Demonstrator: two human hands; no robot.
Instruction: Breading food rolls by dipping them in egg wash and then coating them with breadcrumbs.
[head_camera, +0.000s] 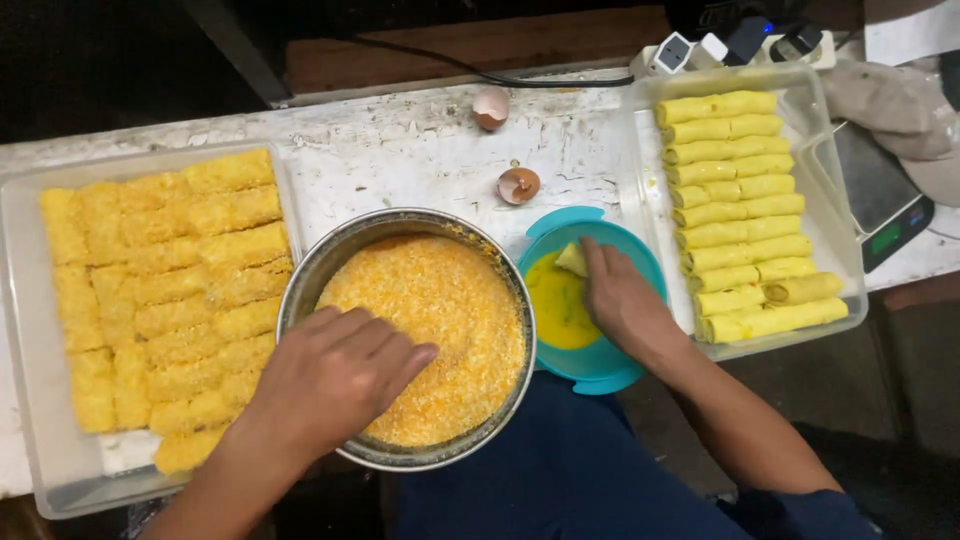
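My left hand (335, 375) is down in the metal bowl of orange breadcrumbs (440, 335), fingers curled loosely over the crumbs; can't tell if anything's under them. My right hand (622, 303) is in the teal bowl of beaten egg (600, 365), fingers pinched on a pale yellow roll (572, 259) sitting at the egg's edge. Both bowls are side by side on the white desk (420, 150). To the left is a clear tray of breaded rolls (165, 290), to the right a clear tray of plain rolls (745, 205). Two eggshell halves (518, 184) lie behind the bowls.
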